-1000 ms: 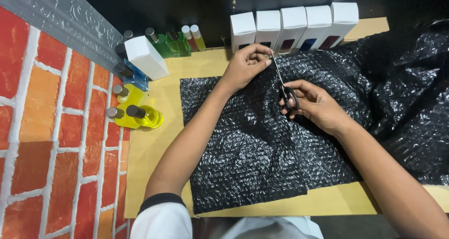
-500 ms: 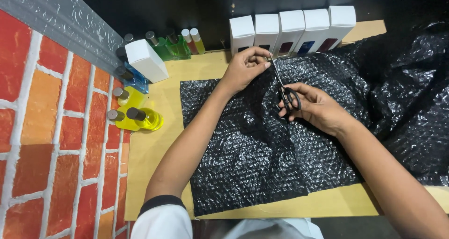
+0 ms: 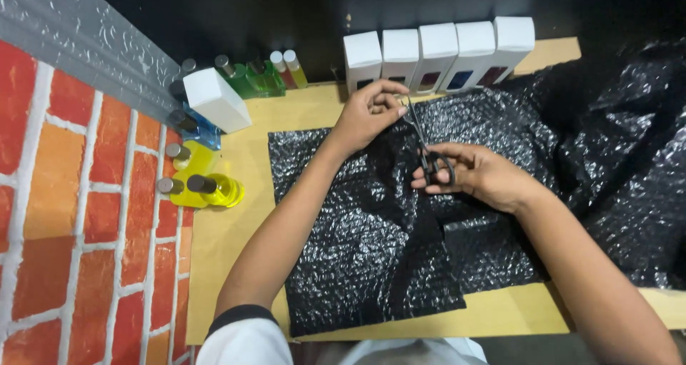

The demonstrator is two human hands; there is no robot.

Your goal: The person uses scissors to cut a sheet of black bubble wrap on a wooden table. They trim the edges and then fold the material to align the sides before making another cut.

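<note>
A sheet of black bubble wrap (image 3: 357, 250) lies across a tan board (image 3: 229, 243). A cut runs up its middle from the near edge. My right hand (image 3: 479, 175) grips a pair of black-handled scissors (image 3: 425, 147), blades pointing away from me toward the sheet's far edge. My left hand (image 3: 368, 111) pinches the far edge of the wrap just left of the blade tips.
Several white boxes (image 3: 436, 50) stand in a row at the back of the board. A white box (image 3: 214, 99) and small bottles of green, blue and yellow liquid (image 3: 214, 190) sit at the left by a brick-pattern wall (image 3: 71, 229). More black wrap (image 3: 629, 165) bunches at the right.
The scissors have advanced a little further up the sheet toward its far edge, and my left hand has stayed pinching that edge.
</note>
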